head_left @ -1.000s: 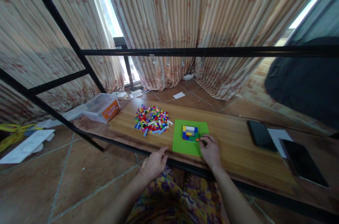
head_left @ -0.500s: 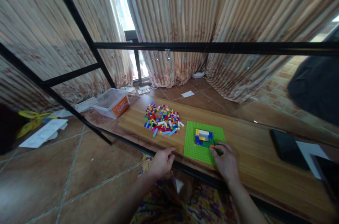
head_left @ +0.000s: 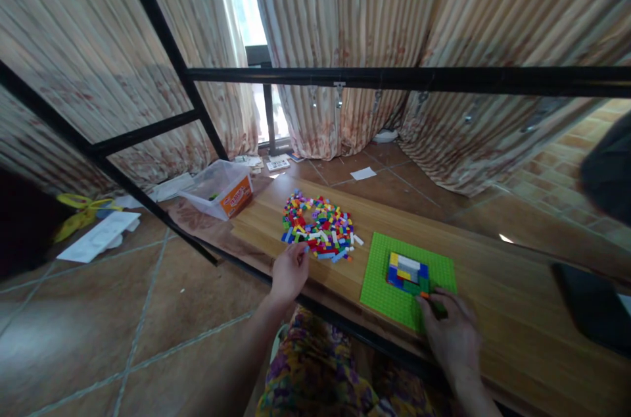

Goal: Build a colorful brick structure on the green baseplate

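Note:
My left hand [head_left: 290, 272] is at the near edge of a pile of loose toy bricks [head_left: 325, 220], fingers closed. The end of a light blue brick [head_left: 306, 248] shows at its fingertips; the rest of that brick is hidden. On the green baseplate [head_left: 379, 298] sits a low block of yellow, blue, white, grey and green bricks [head_left: 408, 273]. My right hand [head_left: 453, 328] pinches a small orange brick [head_left: 424, 295] at the block's near right corner, beside a green brick. I cannot tell whether the orange brick is pressed down.
A clear plastic box [head_left: 217, 190] with an orange label stands at the table's left end. A dark phone-like slab [head_left: 589, 302] lies at the right. A black metal bar [head_left: 374, 77] crosses beyond the wooden table [head_left: 503, 279]. White packaging [head_left: 98, 236] lies on the tiled floor.
My left hand has moved left and forward to the pile and closed at a light blue brick. The right hand stays at the orange brick. The view has shifted, moving the table contents rightward.

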